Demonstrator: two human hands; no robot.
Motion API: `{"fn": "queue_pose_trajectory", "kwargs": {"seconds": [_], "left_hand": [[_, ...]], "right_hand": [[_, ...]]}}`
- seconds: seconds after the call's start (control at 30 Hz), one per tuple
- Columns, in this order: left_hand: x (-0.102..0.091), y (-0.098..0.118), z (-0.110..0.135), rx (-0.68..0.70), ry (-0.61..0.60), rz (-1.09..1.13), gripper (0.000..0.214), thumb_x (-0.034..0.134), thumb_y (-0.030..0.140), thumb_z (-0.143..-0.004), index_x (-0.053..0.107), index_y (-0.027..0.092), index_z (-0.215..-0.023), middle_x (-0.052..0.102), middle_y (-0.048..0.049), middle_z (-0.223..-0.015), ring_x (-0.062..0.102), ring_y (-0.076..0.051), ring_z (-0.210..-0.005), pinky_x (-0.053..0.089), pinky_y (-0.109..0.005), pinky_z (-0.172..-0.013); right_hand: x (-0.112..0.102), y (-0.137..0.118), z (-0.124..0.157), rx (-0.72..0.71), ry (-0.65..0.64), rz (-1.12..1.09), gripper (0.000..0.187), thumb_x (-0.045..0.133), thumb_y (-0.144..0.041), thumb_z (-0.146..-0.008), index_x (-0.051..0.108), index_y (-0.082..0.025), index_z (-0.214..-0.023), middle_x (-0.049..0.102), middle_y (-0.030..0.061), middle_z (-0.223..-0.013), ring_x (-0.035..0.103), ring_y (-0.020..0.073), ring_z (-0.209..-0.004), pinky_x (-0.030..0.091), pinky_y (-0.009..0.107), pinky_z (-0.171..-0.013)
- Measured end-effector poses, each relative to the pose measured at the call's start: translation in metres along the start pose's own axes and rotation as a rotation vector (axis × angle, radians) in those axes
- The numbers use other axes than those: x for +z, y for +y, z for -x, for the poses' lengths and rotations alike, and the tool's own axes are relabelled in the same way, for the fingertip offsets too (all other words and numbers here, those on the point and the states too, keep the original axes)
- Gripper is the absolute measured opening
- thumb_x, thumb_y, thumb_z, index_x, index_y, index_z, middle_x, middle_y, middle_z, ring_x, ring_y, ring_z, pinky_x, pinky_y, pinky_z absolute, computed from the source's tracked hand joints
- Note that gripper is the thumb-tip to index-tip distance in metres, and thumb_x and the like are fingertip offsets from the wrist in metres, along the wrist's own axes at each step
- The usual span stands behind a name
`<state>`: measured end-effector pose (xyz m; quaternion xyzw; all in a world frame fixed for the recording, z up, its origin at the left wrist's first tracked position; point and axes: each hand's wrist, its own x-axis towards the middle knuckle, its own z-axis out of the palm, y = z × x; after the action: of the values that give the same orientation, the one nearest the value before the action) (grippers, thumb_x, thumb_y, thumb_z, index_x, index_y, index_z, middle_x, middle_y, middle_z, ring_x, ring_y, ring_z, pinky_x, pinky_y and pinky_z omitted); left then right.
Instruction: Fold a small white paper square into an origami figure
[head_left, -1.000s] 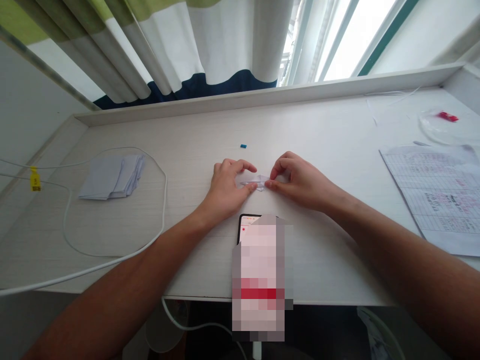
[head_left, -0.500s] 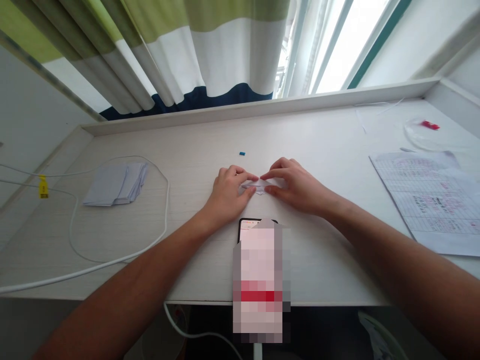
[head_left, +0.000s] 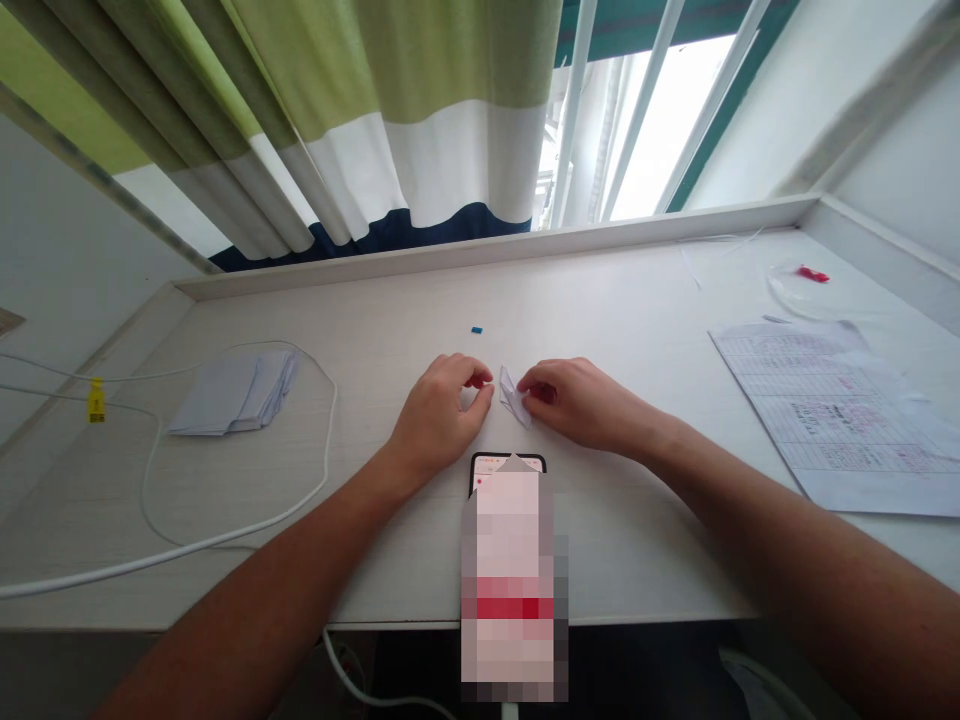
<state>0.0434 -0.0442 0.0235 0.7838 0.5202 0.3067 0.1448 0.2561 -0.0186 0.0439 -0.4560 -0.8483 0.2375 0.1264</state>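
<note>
A small folded piece of white paper [head_left: 513,398] stands tilted above the middle of the desk, with creased edges showing. My right hand [head_left: 581,402] pinches its right side between thumb and fingers. Just left of the paper, my left hand [head_left: 444,408] holds nothing; its thumb and forefinger are curved toward each other with a slight gap, and the tips are apart from the paper.
A phone [head_left: 508,462], mostly blurred out, lies at the desk's [head_left: 375,560] front edge. A stack of white paper [head_left: 225,392] and a white cable [head_left: 330,420] lie left. A written sheet [head_left: 832,410] lies right. A tiny blue piece [head_left: 477,330] sits beyond my hands.
Both hands were on the folded paper, which lay sideways. My left hand has let go, and the paper is now turned more upright in my right hand. The view has shifted slightly.
</note>
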Motion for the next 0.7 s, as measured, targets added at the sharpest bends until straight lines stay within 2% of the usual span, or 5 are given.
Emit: {"fn": "queue_pose_trajectory", "kwargs": {"seconds": [0.13,0.23,0.43,0.6,0.7], "left_hand": [[0.001,0.001,0.004,0.064,-0.118,0.022,0.016,0.064,0.026,-0.098,0.073,0.021,-0.109,0.074,-0.0057,-0.111,0.064,-0.023,-0.109,0.053,-0.04,-0.098],[0.001,0.002,0.004,0.092,-0.159,-0.021,0.018,0.061,0.028,-0.101,0.076,0.021,-0.107,0.076,-0.0058,-0.112,0.065,-0.024,-0.109,0.053,-0.041,-0.098],[-0.004,0.002,0.003,0.225,-0.216,-0.246,0.024,0.053,0.024,-0.106,0.076,0.021,-0.11,0.077,-0.0047,-0.122,0.063,-0.025,-0.116,0.049,-0.042,-0.092],[-0.006,0.001,0.002,0.272,-0.242,-0.237,0.023,0.054,0.016,-0.103,0.076,0.02,-0.106,0.078,-0.0037,-0.115,0.066,-0.023,-0.109,0.047,-0.04,-0.091],[-0.01,0.003,0.002,0.278,-0.284,-0.217,0.02,0.057,0.026,-0.104,0.076,0.02,-0.108,0.077,-0.0045,-0.115,0.066,-0.023,-0.11,0.046,-0.041,-0.093]], "right_hand": [[0.005,0.002,-0.002,0.003,0.033,0.011,0.013,0.069,-0.028,-0.093,0.077,-0.018,-0.095,0.073,0.0073,-0.089,0.064,0.0205,-0.079,0.047,0.034,-0.072],[0.007,0.004,-0.001,-0.013,0.091,0.017,0.017,0.072,-0.034,-0.093,0.077,-0.017,-0.089,0.073,0.0093,-0.092,0.064,0.0242,-0.088,0.05,0.037,-0.078],[-0.003,0.011,0.003,-0.284,0.012,0.051,0.015,0.067,-0.017,-0.093,0.081,-0.022,-0.1,0.075,0.0079,-0.119,0.062,0.0304,-0.116,0.05,0.046,-0.099],[-0.003,0.017,-0.001,-0.344,-0.023,0.036,0.015,0.067,-0.018,-0.097,0.081,-0.023,-0.096,0.079,0.0053,-0.106,0.067,0.0261,-0.103,0.049,0.045,-0.095],[-0.001,0.017,-0.003,-0.362,-0.013,0.035,0.014,0.068,-0.019,-0.098,0.081,-0.022,-0.094,0.078,0.0061,-0.103,0.066,0.0258,-0.101,0.049,0.044,-0.094]]}}
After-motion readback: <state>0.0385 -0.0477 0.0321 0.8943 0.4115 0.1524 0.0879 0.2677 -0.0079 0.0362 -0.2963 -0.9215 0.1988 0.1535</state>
